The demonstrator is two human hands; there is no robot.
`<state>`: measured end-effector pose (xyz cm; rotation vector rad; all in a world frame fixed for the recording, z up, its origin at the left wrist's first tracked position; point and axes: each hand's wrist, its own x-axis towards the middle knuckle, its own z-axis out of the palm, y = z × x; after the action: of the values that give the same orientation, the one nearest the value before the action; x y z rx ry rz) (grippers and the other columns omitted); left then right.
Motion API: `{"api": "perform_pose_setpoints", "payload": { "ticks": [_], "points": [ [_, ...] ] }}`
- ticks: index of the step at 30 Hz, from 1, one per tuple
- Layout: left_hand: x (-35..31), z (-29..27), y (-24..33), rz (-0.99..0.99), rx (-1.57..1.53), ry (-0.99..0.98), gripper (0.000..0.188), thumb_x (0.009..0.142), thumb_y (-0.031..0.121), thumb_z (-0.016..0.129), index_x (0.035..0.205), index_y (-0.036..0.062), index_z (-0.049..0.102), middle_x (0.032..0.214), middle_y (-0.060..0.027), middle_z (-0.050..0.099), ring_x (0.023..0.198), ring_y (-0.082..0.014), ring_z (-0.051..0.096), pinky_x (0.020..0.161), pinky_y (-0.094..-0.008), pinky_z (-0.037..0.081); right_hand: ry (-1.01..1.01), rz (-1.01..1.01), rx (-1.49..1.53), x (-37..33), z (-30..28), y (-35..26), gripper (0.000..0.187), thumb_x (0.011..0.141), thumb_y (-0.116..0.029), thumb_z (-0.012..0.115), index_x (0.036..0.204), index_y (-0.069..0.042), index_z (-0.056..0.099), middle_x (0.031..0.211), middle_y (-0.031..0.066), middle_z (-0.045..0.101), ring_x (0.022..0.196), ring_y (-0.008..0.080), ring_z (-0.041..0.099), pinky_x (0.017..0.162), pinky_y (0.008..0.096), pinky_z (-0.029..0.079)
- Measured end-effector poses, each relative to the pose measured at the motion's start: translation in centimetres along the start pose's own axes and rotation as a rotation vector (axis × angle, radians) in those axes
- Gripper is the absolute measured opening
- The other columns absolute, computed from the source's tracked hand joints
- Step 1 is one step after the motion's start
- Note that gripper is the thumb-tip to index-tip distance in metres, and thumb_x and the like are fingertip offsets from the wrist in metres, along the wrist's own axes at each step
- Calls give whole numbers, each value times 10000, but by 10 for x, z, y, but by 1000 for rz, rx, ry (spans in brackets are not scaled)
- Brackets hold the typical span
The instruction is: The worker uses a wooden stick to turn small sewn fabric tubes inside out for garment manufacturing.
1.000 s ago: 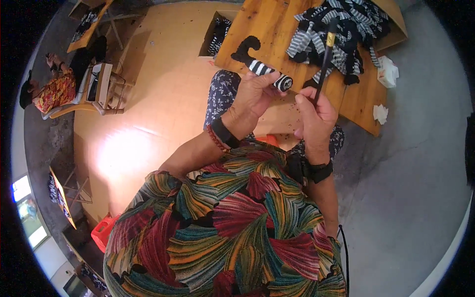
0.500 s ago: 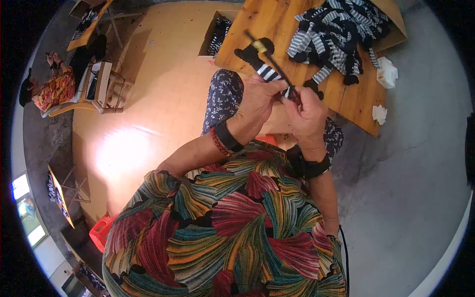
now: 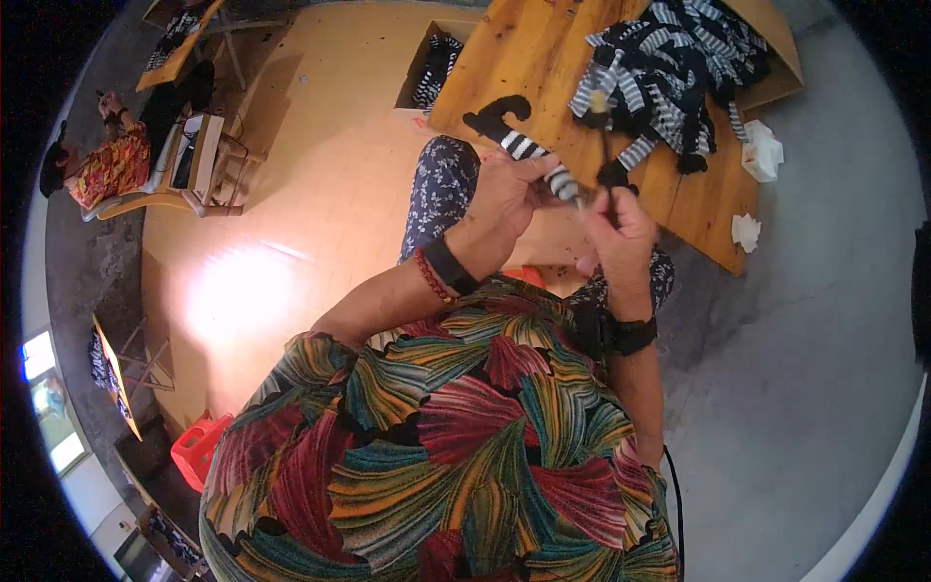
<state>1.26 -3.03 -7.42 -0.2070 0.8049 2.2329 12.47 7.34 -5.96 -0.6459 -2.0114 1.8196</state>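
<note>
A striped knitted tube, black and white with a black curled end like a small stuffed leg, lies slanted between my hands. My left hand has its fingers and thumb closed round its middle. Close to the tube's open end, my right hand grips a thin dark rod with a pale yellow band near its top. The rod is smeared by motion and stands apart from the tube's curled end. Whether the right fingertips also touch the tube's end, I cannot tell.
On the wooden table lies a heap of striped knitted pieces, spilling from a cardboard box. A white tissue pack and a crumpled tissue are at its right edge. Another person sits at far left; a red stool stands lower left.
My right hand has moved slightly right and down. The rod has swung from leaning left across the tube to nearly upright, away from it, uncovering more of the stripes.
</note>
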Motion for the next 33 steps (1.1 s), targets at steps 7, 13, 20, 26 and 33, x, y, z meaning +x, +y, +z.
{"api": "perform_pose_setpoints", "payload": {
  "ticks": [7,13,20,26,33],
  "points": [
    [-2,5,-3,164,54,-42,154,745,-38,578,871,38,532,742,-45,577,659,-170,597,503,-295,516,73,261,219,-4,12,-32,108,735,-67,635,807,-49,556,719,-58,505,636,25,449,573,170,375],
    [-8,6,-4,153,136,-95,145,745,-23,596,864,42,543,747,-43,582,650,-169,592,528,-289,509,49,177,410,0,13,-21,127,713,-50,650,744,-61,527,670,-67,484,581,3,409,499,155,324],
    [-13,4,5,-129,177,-233,201,728,-10,616,905,28,529,771,-62,599,629,-178,593,515,-296,499,73,87,126,2,6,-27,126,724,-12,626,749,-62,513,674,-66,481,591,24,432,521,170,357],
    [-7,-4,-2,-140,252,-215,216,702,-29,618,893,20,531,746,-73,600,598,-184,593,520,-297,497,106,117,277,-1,9,-37,114,746,-3,607,802,-57,523,715,-40,525,584,39,453,531,183,384],
    [-1,-15,3,-426,115,-264,76,773,117,568,766,42,564,648,-68,577,558,-199,561,520,-332,457,6,295,468,-2,7,-55,142,755,11,579,890,-11,541,726,12,557,639,83,537,570,209,440]
  ]
}}
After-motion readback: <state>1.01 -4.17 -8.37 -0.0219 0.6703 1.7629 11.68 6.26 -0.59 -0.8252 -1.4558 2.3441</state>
